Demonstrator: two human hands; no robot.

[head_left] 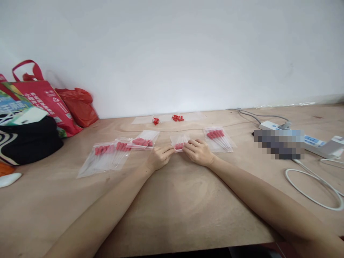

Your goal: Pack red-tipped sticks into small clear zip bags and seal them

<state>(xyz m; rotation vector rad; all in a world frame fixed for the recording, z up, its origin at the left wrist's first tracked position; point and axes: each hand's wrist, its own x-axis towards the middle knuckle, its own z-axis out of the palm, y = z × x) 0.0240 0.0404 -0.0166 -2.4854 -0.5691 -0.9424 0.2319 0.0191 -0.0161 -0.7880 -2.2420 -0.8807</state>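
The wooden tabletop [172, 200] fills the view, with a red shopping bag [47, 102] at ten o'clock and a white power strip [317, 143] at three o'clock. Filled clear bags [113, 156] of red-tipped sticks lie in a row at nine o'clock of the hands, another filled bag [219, 139] at two o'clock. Loose red caps [177, 118] sit at twelve o'clock by the wall. At the centre, the left hand [159, 157] and right hand [198, 152] both pinch the near edge of a small bag [179, 142] holding red tips. I judge this the sealing step; next calls for pressing along the mouth evenly.
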